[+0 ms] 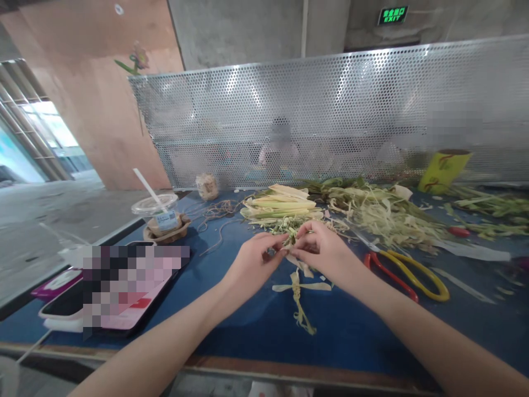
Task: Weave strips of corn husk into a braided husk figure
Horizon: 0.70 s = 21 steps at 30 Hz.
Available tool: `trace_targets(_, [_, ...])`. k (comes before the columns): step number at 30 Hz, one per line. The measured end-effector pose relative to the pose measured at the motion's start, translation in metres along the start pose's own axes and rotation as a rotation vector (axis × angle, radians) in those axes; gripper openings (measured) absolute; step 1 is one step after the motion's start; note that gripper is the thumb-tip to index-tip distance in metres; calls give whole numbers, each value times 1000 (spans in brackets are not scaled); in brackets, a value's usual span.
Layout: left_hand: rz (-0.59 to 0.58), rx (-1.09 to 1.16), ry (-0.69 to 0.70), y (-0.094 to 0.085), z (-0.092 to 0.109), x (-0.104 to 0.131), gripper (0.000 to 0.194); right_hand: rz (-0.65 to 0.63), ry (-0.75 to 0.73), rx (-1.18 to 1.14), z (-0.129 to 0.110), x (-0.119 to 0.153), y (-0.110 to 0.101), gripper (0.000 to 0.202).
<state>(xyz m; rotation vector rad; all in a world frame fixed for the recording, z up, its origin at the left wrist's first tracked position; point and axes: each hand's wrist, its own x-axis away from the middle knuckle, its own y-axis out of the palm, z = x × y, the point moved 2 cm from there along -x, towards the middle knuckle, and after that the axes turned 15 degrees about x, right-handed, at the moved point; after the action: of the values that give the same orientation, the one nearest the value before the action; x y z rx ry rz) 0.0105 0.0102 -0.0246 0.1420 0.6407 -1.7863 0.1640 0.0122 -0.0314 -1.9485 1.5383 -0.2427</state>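
Note:
My left hand (258,255) and my right hand (321,247) meet over the middle of the table, fingertips pinched together. Between them is a small bunch of green plant strands (291,236), partly covered by the fingers. Just below the hands, a cross-shaped piece of knotted husk strips (296,288) lies on the blue tabletop (248,325). Behind them rests a stack of pale yellow-green corn husks (285,203). Scissors (407,270) with one red and one yellow handle lie right of my right hand.
Shredded husks (372,212) spread at the back right beside a yellow container (444,171). A drink cup (159,212) with a straw, twine (221,209) and a tablet-like device (140,298) are on the left. A perforated metal screen (248,121) stands behind; a person shows faintly there.

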Motion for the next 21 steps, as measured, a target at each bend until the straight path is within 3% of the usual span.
trace_targets(4, [-41,-137,131,-1,-1,-1,19,-10,-50,166,-6,4,-5,19])
trace_targets(7, [-22,-159,155,-5,-2,-3,18,13,-20,521,1,12,-30,17])
trace_targets(9, [-10,-183,157,-7,-1,-4,17,78,84,836,16,21,-52,22])
trace_targets(12, [4,-187,162,-8,0,-4,17,39,461,1227,52,42,-78,27])
trace_targets(14, [20,-153,161,-9,2,-3,17,-29,662,1274,72,56,-86,30])
trace_targets(18, [57,-30,99,-7,3,-2,15,-46,648,1277,84,66,-88,11])
trace_targets(21, [102,146,-1,-4,1,-3,17,18,674,1271,85,66,-94,11])
